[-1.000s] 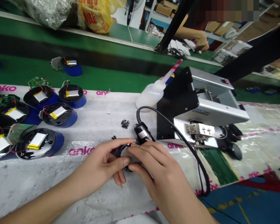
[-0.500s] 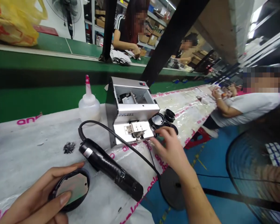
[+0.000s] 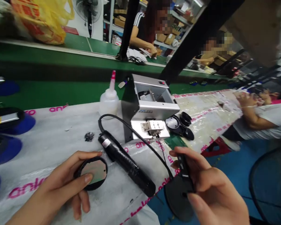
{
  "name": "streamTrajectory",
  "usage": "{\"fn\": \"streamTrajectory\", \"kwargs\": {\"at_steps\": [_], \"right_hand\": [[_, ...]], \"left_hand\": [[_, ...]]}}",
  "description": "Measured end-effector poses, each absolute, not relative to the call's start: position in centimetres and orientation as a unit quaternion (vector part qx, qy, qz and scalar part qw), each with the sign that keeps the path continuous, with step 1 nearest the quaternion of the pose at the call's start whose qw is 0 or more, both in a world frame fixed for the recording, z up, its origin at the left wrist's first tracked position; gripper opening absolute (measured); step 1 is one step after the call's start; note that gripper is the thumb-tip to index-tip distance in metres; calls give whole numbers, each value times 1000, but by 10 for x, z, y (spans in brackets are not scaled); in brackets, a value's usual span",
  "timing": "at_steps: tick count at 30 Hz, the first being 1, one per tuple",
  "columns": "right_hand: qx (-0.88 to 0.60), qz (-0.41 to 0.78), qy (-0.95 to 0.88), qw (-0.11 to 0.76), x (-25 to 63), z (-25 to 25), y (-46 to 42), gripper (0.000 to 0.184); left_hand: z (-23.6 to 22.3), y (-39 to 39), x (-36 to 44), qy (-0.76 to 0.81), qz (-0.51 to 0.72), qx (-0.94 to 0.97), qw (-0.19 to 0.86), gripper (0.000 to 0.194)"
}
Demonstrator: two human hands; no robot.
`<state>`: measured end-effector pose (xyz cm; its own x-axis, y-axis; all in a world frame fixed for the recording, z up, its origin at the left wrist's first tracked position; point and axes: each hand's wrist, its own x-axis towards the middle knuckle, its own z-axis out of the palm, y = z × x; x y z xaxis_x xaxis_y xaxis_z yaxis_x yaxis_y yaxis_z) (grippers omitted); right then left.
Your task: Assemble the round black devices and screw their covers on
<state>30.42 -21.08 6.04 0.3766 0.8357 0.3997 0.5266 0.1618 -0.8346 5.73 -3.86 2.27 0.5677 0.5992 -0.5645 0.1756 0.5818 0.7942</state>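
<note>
My left hand (image 3: 69,182) is closed round the edge of a round black housing (image 3: 104,179), its thumb lying on the flat greyish plate set inside. At the right, my right hand (image 3: 213,184) pinches a thin black part (image 3: 184,167), seen nearly edge-on, so its full shape is hidden. Between the hands a black corded electric screwdriver (image 3: 128,165) lies slantwise on the covered table. Beyond it stands a silver screw feeder (image 3: 154,107). Several round black parts (image 3: 179,123) sit against the feeder's right side.
A white squeeze bottle (image 3: 109,103) with a pink tip stands left of the feeder. Small black pieces (image 3: 89,136) lie in a heap. Blue holders (image 3: 25,123) line the left edge. A black cable (image 3: 140,137) arches across the table. Co-workers sit opposite and at the far right.
My right hand has come back from the black parts beside the feeder and now holds a thin black part. The view has turned left. My left hand still grips the round housing.
</note>
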Motion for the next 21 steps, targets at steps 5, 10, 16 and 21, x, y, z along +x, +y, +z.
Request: {"fn": "streamTrajectory", "kwargs": {"at_steps": [5, 10, 16, 21], "right_hand": [[-630, 157, -639, 413, 262, 61, -180, 43], [-626, 71, -736, 247, 245, 57, -157, 50], [-687, 126, -527, 484, 215, 38, -145, 33], [-647, 213, -386, 622, 202, 34, -138, 24]], "left_hand": [[22, -34, 52, 359, 127, 427, 820, 39], [13, -32, 47, 309, 129, 411, 848, 34], [12, -31, 47, 295, 122, 401, 859, 32], [12, -34, 46, 314, 127, 407, 849, 32]]}}
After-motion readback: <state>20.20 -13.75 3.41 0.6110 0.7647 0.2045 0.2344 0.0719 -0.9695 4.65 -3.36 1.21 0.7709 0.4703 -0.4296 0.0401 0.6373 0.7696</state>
